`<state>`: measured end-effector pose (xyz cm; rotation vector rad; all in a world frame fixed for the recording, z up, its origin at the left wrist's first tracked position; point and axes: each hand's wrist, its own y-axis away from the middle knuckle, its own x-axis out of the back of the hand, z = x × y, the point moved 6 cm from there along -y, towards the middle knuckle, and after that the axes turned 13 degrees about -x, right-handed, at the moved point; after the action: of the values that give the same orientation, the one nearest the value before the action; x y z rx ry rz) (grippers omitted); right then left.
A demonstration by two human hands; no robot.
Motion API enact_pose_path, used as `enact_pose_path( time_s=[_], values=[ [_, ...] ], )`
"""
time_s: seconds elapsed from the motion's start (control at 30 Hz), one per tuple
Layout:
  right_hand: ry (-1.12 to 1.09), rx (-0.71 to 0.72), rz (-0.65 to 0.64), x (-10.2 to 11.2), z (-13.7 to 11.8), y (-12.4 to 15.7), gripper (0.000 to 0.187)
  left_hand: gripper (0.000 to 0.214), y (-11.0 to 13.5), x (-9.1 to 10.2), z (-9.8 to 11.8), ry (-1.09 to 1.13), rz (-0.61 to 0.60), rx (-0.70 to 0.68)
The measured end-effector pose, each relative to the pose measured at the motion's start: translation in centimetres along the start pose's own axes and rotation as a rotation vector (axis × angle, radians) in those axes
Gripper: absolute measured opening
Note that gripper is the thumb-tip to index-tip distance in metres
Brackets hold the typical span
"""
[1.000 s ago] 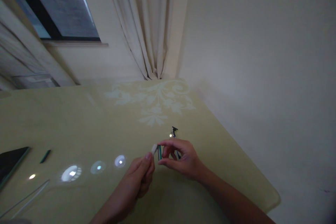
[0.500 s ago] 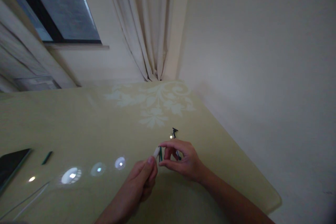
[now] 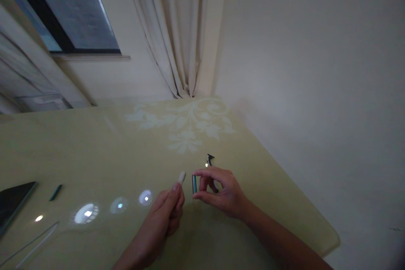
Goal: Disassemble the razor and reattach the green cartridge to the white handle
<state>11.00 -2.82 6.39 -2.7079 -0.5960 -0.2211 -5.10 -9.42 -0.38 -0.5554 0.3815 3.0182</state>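
Note:
My left hand [image 3: 167,209] is closed around a small white stick-like piece [image 3: 181,177] whose tip pokes up past my thumb. My right hand [image 3: 218,192] pinches a short dark green piece [image 3: 194,184] upright between thumb and forefinger. The two pieces are a little apart, just above the pale yellow table [image 3: 133,152]. A small black metal part [image 3: 209,160] lies on the table just behind my right hand.
A dark phone or tablet [image 3: 14,202] lies at the table's left edge, with a small dark green cap [image 3: 55,192] beside it and a thin white rod [image 3: 34,242] nearer me. Beige curtains [image 3: 180,29] and a window [image 3: 69,8] are behind. The table's right edge [image 3: 303,194] runs close to the wall.
The white piece in my left hand and the green piece in my right were touching; my left hand has drawn back to the left, leaving a small gap between them.

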Motion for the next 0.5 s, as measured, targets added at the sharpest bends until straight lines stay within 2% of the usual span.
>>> enact_pose_path(
  time_s=[0.13, 0.27, 0.4, 0.5],
  values=[
    [-0.008, 0.029, -0.021, 0.0, -0.2, -0.1, 0.042, 0.068, 0.0, -0.6, 0.1, 0.011, -0.047, 0.008],
    [0.010, 0.045, -0.001, 0.1, -0.1, -0.1, 0.043, 0.065, -0.1, -0.3, 0.5, 0.049, 0.029, -0.026],
    [0.039, 0.017, 0.021, 0.3, 0.4, -0.3, 0.041, 0.056, 0.1, -1.1, 0.3, 0.116, -0.079, -0.016],
    [0.055, 0.045, 0.032, 0.6, 0.1, -0.3, 0.041, 0.049, -0.1, -1.1, 0.5, 0.049, -0.092, -0.101]
  ],
)
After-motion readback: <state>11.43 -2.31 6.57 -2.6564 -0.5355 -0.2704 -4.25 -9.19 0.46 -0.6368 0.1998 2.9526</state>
